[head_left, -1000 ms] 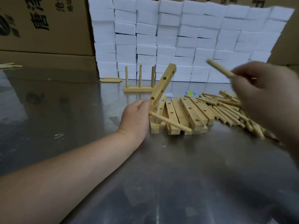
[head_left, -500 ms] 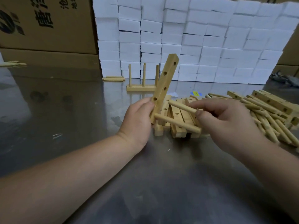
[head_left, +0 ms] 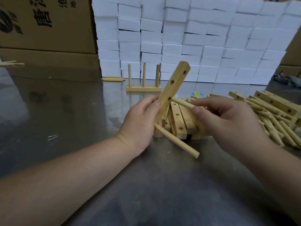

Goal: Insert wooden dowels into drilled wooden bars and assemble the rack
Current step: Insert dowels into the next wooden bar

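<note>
Two of the four holes in the drilled bar [head_left: 169, 90] matter at this moment. The lowest carries a dowel [head_left: 176, 141] that juts toward the viewer and down to the right. The next hole up has the tip of a second dowel [head_left: 182, 102] right at its mouth; I cannot tell whether it has entered. The two upper holes are empty.

To seat this one well, I judge the second dowel should line up with the hole's axis, square to the drilled face and parallel with the first. The push should then run straight along that line, perhaps with a slight twist, so it does not jam at an angle. The bar needs a firm brace against that push.

The left hand [head_left: 140, 123] grips the bar's lower half, thumb pressed along the near edge, and holds it above the desk [head_left: 65, 111], top leaning away to the right. The right hand [head_left: 228, 121] pinches the second dowel between thumb and forefinger, its other fingers curled behind. Both forearms reach in from the bottom corners.

Under the hands a row of spare bars [head_left: 179, 121] lies side by side. To the right sits a heap of loose dowels [head_left: 280, 128]. Farther back stands a finished piece [head_left: 143, 88] with three upright pegs, in front of stacked white blocks [head_left: 195, 38] and cardboard boxes [head_left: 45, 30].
</note>
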A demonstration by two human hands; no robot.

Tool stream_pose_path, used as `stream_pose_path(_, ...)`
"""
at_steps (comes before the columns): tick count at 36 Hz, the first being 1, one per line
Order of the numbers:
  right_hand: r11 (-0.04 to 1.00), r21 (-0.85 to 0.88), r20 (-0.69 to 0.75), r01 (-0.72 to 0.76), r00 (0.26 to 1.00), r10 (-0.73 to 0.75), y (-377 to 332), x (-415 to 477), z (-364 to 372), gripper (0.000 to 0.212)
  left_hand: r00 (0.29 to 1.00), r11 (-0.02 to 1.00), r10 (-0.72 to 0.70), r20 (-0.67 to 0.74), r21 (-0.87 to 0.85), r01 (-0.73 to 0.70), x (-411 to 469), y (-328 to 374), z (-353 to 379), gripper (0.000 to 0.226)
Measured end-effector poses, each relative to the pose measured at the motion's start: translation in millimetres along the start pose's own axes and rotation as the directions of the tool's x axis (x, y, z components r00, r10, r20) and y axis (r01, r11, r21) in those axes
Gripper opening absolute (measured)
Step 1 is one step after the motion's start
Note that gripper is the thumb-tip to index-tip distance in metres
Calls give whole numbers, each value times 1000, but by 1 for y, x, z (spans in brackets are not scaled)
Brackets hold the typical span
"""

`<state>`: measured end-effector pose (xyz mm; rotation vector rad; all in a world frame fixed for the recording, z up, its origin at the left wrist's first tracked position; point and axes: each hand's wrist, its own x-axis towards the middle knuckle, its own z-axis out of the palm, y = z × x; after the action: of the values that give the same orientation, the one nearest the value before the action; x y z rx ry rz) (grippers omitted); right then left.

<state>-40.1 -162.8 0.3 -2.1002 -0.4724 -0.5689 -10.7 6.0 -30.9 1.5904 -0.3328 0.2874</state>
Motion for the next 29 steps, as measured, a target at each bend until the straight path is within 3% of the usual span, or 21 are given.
stream_pose_path(9, 999, -38, -2, -25, 1000, 25, 1, 1, 2, 6, 995, 994, 72, 68, 75, -77, -2, -1, -3, 35)
stream_pose_path(24, 968, -248, 18, 40, 999, -37, 1, 0, 0, 7, 988, 984, 105, 116, 128, -120, -3, -3, -4, 36)
stream_pose_path(29, 962, -270, 22, 43, 999, -39, 3, -1, 3, 27, 989, 987, 96, 114, 115, -109, -4, -2, -3, 35)
